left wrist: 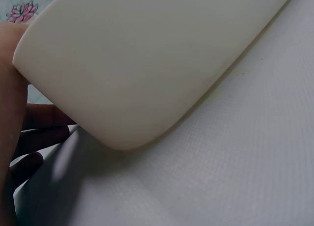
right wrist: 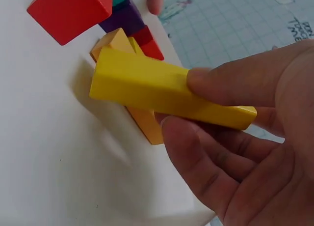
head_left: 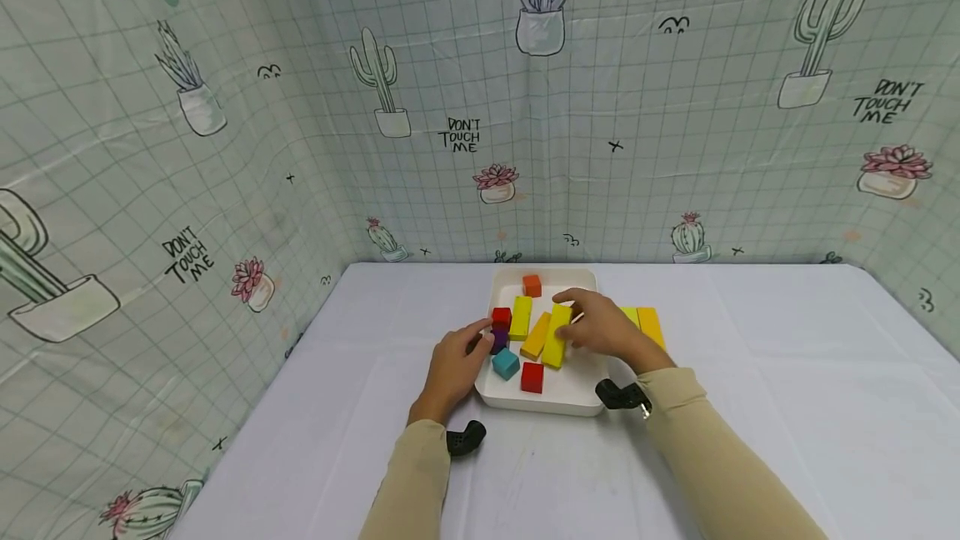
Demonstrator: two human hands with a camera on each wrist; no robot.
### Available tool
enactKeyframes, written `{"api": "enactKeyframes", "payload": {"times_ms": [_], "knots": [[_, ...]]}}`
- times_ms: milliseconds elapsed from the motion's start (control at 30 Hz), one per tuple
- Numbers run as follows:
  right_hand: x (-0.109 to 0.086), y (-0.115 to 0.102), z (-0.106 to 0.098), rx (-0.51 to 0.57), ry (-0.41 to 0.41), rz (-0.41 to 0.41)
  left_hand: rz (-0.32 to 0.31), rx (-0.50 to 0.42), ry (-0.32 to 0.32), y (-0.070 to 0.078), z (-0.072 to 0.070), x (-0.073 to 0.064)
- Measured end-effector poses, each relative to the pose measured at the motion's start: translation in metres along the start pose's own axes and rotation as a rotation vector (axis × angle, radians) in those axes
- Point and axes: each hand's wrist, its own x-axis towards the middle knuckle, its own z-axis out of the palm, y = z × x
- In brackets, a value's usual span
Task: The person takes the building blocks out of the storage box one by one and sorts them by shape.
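Yellow block [head_left: 556, 338] is over the tray [head_left: 573, 390], right of its middle, pinched between thumb and fingers of our right hand [head_left: 603, 325]. It lies just left of the palm. Long axis runs roughly fore-aft, far end veering right; free end points back toward us, near the front red cube [head_left: 532, 378]. Amber block [head_left: 536, 336] sits just left, similar slant. Our left hand [head_left: 450, 365] is farther off at the left rim, fingers loosely apart. Tray's on the desk [head_left: 337, 415].
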Motion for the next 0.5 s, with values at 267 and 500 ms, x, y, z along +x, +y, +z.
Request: {"api": "enactKeyframes", "payload": {"times_ms": [267,500], "knots": [[-0.010,0.004,-0.006,0.248,0.035,0.015,0.002,0.000,-0.005,0.001,0.001,-0.001],[-0.020,0.009,-0.005,0.419,0.091,0.041,-0.006,0.002,0.000,0.000,0.000,0.000]]}}
